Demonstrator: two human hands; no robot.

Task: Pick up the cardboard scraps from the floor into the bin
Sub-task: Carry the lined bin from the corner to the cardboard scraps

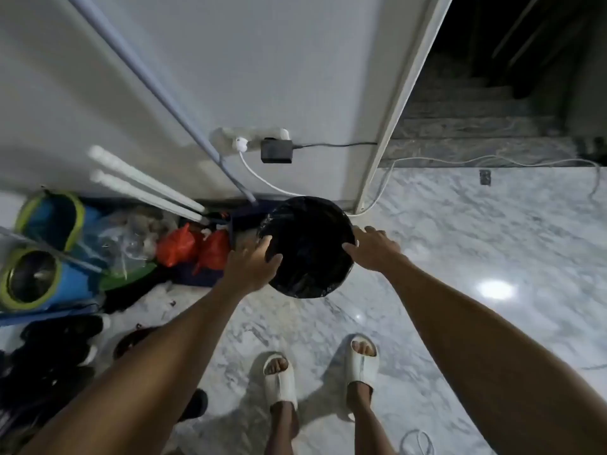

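Observation:
A round bin (308,247) lined with a black plastic bag stands on the marble floor near the white wall. My left hand (254,266) rests on the bin's left rim, fingers curled over the edge. My right hand (372,249) grips the right rim. Both arms reach down from above. The inside of the bin is dark and its contents cannot be made out. No cardboard scraps are visible on the floor in this view.
Left of the bin lie red plastic bags (193,246), a clear bag, a blue and green mop bucket (42,251) and dark shoes. A power strip (253,141) with cables hangs on the wall. A dark stairway (476,119) opens at right. My feet wear white slides (361,362).

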